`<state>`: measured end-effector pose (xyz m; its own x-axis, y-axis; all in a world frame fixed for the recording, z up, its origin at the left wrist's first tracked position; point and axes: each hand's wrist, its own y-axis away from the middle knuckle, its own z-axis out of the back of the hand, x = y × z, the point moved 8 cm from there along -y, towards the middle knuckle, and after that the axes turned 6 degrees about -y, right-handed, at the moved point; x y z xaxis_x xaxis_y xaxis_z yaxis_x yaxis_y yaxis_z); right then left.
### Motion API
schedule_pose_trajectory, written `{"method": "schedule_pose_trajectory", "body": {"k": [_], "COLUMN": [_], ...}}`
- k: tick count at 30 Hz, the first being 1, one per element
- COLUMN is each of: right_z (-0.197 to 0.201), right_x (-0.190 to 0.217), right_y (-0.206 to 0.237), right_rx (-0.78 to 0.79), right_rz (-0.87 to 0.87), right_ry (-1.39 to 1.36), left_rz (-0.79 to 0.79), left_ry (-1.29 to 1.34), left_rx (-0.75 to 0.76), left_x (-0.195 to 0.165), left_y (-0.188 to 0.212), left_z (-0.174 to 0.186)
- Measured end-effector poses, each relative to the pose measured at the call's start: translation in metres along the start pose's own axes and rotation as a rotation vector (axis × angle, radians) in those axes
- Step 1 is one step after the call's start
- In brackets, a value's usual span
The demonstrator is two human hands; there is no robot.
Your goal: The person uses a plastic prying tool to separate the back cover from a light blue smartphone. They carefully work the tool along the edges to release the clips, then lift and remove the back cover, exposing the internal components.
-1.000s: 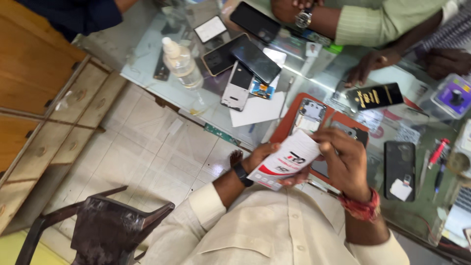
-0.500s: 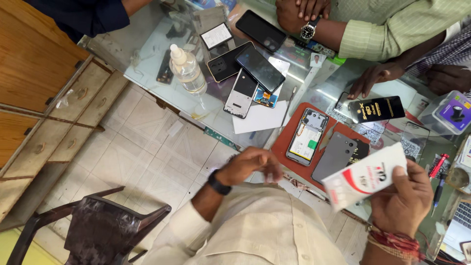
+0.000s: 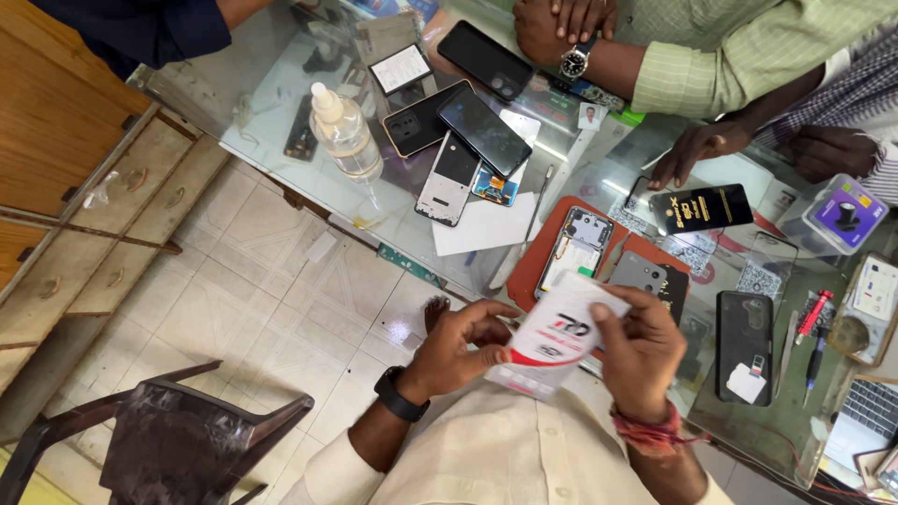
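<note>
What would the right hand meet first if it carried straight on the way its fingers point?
The right hand, gripping the white packet, points up and left across the counter. Next in that line is probably the opened phone on the red mat, though height above the glass is unclear.

Right hand (image 3: 641, 351) is covering the right edge of the packet (image 3: 554, 339); left hand (image 3: 463, 341) is hiding its lower left corner. Opened phone (image 3: 572, 245) just above the grip is being partly blocked by the packet. Laptop (image 3: 865, 411), far right of the grip, is running off the frame edge. Chair (image 3: 178, 440), left of it, is getting cut at the bottom.
</note>
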<state>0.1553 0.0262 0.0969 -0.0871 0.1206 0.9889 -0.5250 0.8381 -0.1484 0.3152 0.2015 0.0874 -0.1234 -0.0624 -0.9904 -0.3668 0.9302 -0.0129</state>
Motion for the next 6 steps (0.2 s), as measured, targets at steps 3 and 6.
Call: {"method": "schedule_pose_trajectory", "body": {"k": [3, 6], "right_z": [-0.029, -0.050], "right_x": [0.011, 0.040], "right_y": [0.011, 0.022], "right_rx": [0.096, 0.318], "right_rz": [0.096, 0.351], "right_ry": [0.173, -0.009], "left_rz": [0.070, 0.031], "left_ry": [-0.081, -0.081], "left_rx": [-0.025, -0.001], "left_x": [0.025, 0.048], "left_y": [0.015, 0.038], "left_z": [-0.005, 0.000]}}
